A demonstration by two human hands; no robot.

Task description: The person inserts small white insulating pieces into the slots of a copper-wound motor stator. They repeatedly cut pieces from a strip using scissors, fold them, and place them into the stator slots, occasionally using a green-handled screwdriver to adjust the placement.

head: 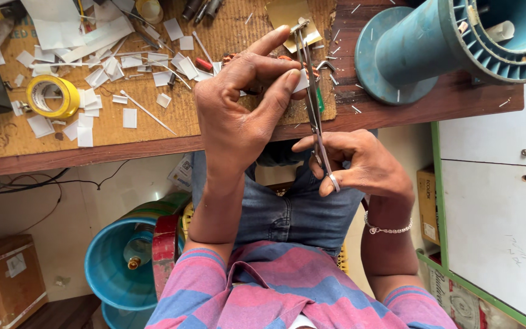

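Over the near table edge, the right hand (360,164) curls its fingers through the handles of slim metal scissors (313,97), blades pointing far. Just left, the left hand (238,103) pinches a small white paper piece (301,82) against the blades, above the wooden table (153,131).
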